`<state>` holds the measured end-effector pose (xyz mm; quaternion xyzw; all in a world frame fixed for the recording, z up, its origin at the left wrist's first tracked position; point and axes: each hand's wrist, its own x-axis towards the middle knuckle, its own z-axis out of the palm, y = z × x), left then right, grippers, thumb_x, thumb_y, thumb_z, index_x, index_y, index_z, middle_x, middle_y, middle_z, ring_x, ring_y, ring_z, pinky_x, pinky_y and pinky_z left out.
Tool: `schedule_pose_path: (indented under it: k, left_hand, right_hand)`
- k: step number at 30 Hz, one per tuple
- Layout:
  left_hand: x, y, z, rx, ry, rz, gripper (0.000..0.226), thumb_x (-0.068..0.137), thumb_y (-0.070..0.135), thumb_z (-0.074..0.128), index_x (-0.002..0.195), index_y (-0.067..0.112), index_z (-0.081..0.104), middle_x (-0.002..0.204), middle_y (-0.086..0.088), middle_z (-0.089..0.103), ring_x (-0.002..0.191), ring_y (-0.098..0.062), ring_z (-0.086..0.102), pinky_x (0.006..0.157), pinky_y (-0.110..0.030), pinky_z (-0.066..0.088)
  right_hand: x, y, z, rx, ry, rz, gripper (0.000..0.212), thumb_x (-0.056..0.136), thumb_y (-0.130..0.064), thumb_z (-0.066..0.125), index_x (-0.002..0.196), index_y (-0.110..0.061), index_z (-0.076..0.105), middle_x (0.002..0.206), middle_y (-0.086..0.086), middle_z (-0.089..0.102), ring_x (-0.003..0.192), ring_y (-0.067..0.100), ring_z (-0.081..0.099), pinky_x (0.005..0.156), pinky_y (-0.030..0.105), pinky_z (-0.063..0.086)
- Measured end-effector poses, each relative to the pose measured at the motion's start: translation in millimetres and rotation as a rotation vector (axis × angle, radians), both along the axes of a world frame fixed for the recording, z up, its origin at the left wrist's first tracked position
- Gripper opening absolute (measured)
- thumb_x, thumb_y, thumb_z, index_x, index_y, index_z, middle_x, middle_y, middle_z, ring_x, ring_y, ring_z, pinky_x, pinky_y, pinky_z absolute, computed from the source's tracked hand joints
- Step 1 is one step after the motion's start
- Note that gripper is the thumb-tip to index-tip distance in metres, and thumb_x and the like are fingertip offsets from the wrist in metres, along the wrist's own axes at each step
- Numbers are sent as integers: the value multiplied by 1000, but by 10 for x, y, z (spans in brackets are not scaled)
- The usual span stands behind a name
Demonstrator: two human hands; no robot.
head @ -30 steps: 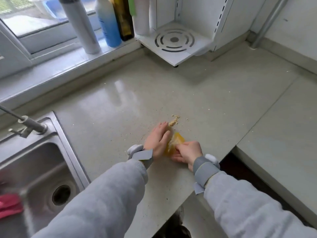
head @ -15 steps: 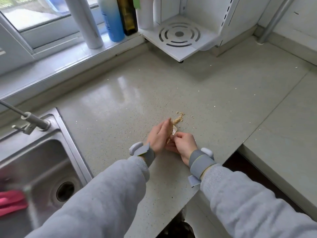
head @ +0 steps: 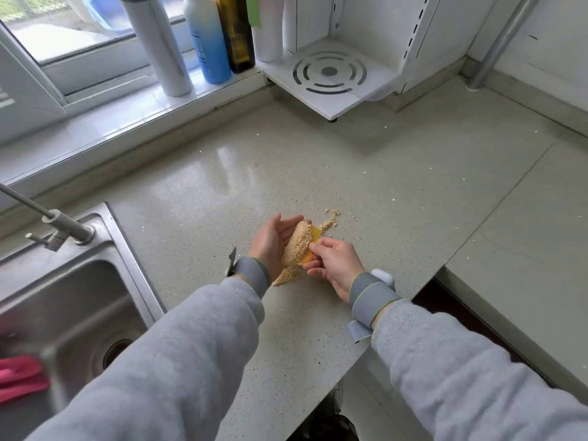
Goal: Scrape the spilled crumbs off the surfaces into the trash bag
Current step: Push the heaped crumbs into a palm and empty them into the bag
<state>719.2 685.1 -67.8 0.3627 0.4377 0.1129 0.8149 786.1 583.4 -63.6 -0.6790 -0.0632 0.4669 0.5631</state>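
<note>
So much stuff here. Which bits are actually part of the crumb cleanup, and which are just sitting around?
In use:
- crumbs, heaped in the cupped left hand, some on the counter
- yellow scraper, pinched by the right hand

Just sitting around:
- sink and tap
- bottles on the windowsill
- white rack
- red thing, blurred

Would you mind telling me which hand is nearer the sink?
Left. The left hand, cupped beside the crumbs, lies on the side toward the sink; the right hand is farther, beyond the crumbs.
</note>
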Motion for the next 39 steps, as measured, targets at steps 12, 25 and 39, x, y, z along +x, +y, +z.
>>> schedule_pose_path:
  k: [12,25,39]
  left_hand:
    - [-95,5,77,-168,-129,61,46,100,27,25,127,0,51,105,-14,66,88,-25,62,83,-35,50]
    - [-768,198,359,-122,-175,363,45,102,25,22,122,-2,52,104,-14,65,91,-24,61,87,-33,47]
    - [-1843,-704,375,-86,-235,1051,41,101,26,27,98,2,60,89,-13,69,84,-23,61,80,-33,49]
  right_hand:
    - [-89,42,139,-16,-46,11,31,96,-7,48,65,-11,49,58,6,46,35,5,53,33,14,42]
    - [-512,468,363,64,-25,281,26,96,-5,48,69,-7,51,57,12,50,32,6,52,33,14,43]
    - [-1330,255,408,81,32,885,12,95,-7,50,87,-2,57,64,12,57,37,8,53,37,15,44]
